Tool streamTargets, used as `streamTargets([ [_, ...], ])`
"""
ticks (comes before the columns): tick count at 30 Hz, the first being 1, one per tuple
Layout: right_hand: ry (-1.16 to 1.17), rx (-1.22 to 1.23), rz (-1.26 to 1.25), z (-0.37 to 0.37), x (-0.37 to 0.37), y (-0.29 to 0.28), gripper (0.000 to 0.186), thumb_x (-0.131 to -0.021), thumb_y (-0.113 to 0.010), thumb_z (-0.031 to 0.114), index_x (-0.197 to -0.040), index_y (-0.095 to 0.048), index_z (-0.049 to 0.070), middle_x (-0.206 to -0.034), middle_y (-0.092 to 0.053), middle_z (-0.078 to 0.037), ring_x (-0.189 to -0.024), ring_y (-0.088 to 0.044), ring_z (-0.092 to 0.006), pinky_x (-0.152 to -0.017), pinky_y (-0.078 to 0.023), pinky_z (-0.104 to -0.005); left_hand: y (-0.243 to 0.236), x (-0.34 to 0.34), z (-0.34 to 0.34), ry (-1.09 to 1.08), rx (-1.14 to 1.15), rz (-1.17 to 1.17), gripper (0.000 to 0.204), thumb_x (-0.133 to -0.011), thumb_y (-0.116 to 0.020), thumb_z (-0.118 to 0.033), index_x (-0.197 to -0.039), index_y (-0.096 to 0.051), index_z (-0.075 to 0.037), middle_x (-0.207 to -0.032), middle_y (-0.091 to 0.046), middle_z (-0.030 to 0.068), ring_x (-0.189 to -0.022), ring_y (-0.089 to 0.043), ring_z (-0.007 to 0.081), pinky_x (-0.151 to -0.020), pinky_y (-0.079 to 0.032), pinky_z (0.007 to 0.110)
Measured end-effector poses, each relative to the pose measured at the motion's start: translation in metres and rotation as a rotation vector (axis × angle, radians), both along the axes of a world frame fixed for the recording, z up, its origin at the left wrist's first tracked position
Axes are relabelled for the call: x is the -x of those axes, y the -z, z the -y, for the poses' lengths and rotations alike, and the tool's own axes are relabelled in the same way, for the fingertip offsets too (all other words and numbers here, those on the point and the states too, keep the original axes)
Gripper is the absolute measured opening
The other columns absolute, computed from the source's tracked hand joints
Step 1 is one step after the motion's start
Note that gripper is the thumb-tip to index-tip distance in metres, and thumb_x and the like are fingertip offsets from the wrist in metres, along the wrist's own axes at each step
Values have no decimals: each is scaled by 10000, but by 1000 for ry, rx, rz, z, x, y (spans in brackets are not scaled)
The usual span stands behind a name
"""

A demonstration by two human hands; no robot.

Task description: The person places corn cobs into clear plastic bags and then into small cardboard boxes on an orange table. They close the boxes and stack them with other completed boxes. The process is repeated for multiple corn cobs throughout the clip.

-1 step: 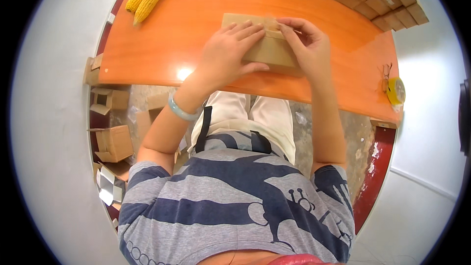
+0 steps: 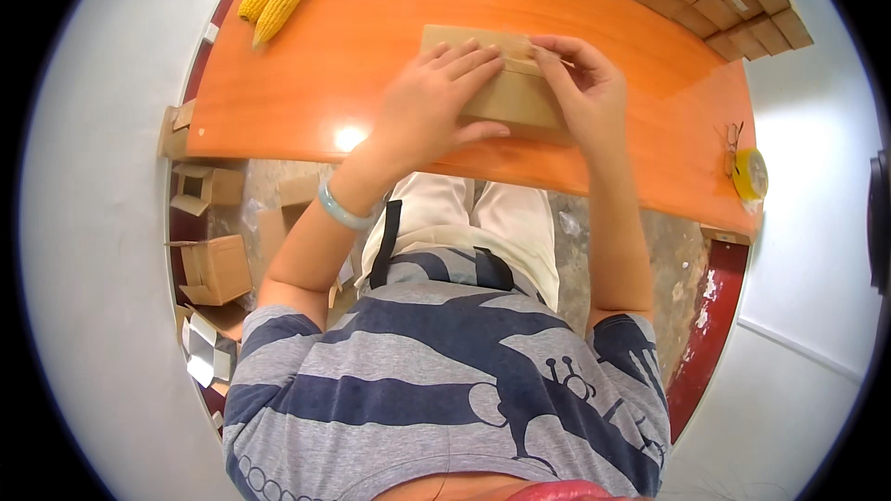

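Where the glossy orange tabletop [image 2: 362, 37] nears its front edge, I log a tan rectangular cardboard box [image 2: 515, 97]: left hand [image 2: 441, 93] spread flat over its left part, right hand [image 2: 591, 85] curled at its right; grip, cannot tell.

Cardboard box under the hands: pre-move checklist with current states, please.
1. Left hand on the cardboard box: ok, laid over its left part.
2. Right hand at the box: ok, at its right side, thumb and index close together.
3. What the right fingers pinch: cannot tell, too small.
4. Box fully on the orange table: ok.
5. Box contents: cannot tell, hidden.
6. Yellow tape roll apart from both hands: ok, at the table's right edge.
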State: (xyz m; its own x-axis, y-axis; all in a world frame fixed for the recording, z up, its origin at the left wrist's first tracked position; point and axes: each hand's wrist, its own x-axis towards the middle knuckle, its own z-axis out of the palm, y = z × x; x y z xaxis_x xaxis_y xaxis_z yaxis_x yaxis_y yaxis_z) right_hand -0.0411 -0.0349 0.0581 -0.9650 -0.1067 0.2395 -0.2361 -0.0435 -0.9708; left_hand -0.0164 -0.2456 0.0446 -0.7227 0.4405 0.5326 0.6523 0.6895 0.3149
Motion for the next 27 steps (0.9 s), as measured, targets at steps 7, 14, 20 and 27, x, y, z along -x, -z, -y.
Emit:
streamTargets([
  [7,67,127,-58,3,-9,14,93,-987,-635,14,-1068,-664,-19,-1034,-707,-31,-981,-661,-104,-884,-529,-253,13,1,0,-6,7,-5,627,-772,-845,-329,-1222,-555,-4,-1384,-568,170,-1267,-572,368,-1126,-425,518],
  [14,81,29,-143,6,-19,20,71,-957,-641,-1,-1012,-684,4,-995,-689,-23,-912,-628,-88,-810,-509,-242,17,4,-21,-117,-105,-17,605,-761,-854,-287,-1215,-557,-21,-1375,-587,158,-1221,-593,363,-1100,-435,531],
  [20,122,-277,-282,2,-35,18,138,-847,-663,-46,-954,-696,35,-968,-680,-87,-904,-639,-191,-823,-517,-308,16,2,-22,-118,-110,4,698,-778,-832,-285,-1377,-553,-60,-1369,-589,169,-1216,-592,373,-1091,-428,532],
  [27,154,-474,-485,-2,-44,27,165,-775,-680,-54,-907,-679,46,-1011,-685,-133,-1027,-647,-331,-899,-514,-420,18,2,-20,-90,-2,-52,596,-801,-796,-264,-1349,-628,-102,-1425,-586,151,-1286,-563,395,-1106,-408,550],
])
